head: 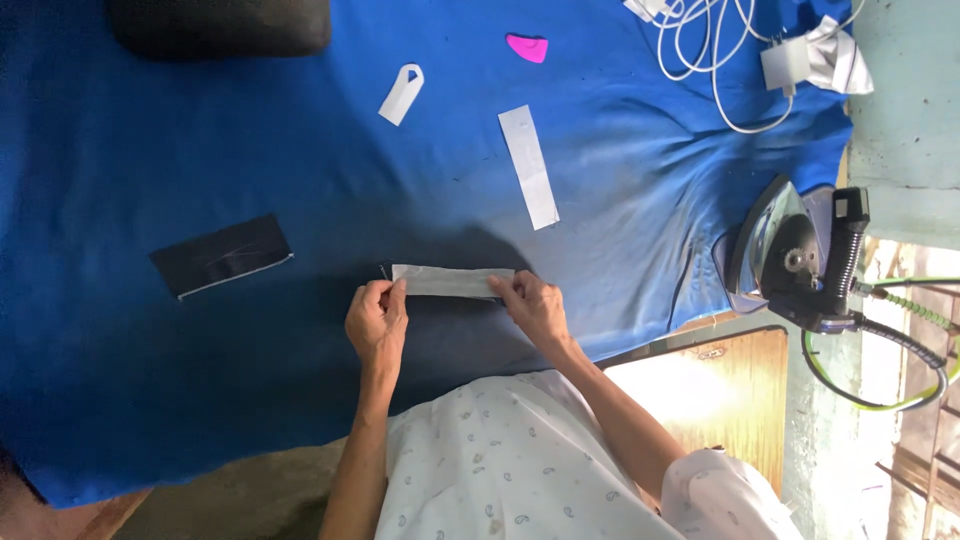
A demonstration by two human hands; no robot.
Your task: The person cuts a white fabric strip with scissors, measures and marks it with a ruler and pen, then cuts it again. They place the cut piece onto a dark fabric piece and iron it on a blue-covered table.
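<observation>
You hold a pale strip point(450, 281) flat on the blue cloth point(200, 380), just ahead of your body, one end pinched by each hand: the left hand point(377, 322) is closed on its left end, the right hand point(530, 306) on its right end. To do this well, I'd say keep both pinches light and level, draw the strip taut without stretching it, and match the long edges before you press down, since a skewed edge would show. Counting outward: two pale strips, the held one and a second strip point(529, 166) lying loose farther up the cloth; one dark patch point(222, 256) well to the left; one small white loop point(402, 94); one pink chalk point(527, 47); one iron point(795, 255) standing at the right edge; one white charger point(785, 63) with its cable.
</observation>
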